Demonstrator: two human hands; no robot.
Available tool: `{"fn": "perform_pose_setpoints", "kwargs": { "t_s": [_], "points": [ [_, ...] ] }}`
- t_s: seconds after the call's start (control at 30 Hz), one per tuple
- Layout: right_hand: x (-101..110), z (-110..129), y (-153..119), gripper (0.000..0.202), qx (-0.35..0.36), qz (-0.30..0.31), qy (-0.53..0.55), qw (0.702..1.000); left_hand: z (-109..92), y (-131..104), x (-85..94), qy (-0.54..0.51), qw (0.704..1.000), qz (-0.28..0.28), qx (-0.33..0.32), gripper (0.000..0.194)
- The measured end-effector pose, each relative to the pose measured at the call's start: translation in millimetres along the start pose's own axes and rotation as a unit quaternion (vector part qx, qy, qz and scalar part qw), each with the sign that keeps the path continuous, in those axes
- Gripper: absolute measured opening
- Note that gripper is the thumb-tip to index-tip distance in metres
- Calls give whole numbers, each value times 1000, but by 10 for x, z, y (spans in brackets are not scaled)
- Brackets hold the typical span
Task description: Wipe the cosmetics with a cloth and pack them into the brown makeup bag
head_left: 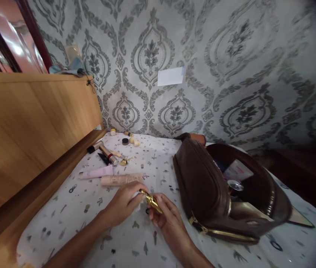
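A shiny gold cosmetic tube (153,204) is held in front of me above the patterned sheet. My right hand (170,219) is closed around its thicker end, thumb on top. At the narrower far end, the thumb and fingertips of my left hand (125,204) pinch it. Just beyond my left hand lies a beige squeeze tube (121,179), with a pink squeeze tube (96,172) to its left. To the right of my right hand, a brown zippered bag (202,182) lies open, with a round silver-rimmed item (235,186) and a clear packet (238,170) inside.
Several cosmetics lie farther back, including a silver-and-red tube (109,154), a black round lid (125,141) and a small yellow-topped jar (113,131). A wooden board (37,111) borders the left side. Patterned wallpaper (152,48) covers the wall behind.
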State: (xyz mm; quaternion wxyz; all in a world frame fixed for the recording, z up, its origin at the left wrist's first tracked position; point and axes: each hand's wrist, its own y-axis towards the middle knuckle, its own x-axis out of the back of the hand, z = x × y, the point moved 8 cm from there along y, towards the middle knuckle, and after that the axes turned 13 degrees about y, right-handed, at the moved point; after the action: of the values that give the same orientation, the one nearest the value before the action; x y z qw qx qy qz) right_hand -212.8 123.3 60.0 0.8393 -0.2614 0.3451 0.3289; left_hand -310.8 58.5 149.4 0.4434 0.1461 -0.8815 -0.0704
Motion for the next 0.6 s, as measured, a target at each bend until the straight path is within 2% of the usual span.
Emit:
{"fn": "perform_pose_setpoints", "kwargs": {
  "t_s": [0.17, 0.3, 0.43, 0.6],
  "points": [
    [31, 3, 14, 50, -9, -2, 13, 1000, 139, 95, 284, 36, 998, -57, 19, 26],
    [36, 7, 31, 55, -7, 5, 8, 1000, 523, 253, 556, 132, 984, -108, 50, 26],
    [13, 2, 38, 54, -13, 13, 3, 1000, 957, 381, 658, 194, 972, -100, 92, 28],
    [14, -6, 41, 54, -21, 16, 0, 1000, 1233, 375, 681, 253, 956, -55, 136, 31]
  ]
}}
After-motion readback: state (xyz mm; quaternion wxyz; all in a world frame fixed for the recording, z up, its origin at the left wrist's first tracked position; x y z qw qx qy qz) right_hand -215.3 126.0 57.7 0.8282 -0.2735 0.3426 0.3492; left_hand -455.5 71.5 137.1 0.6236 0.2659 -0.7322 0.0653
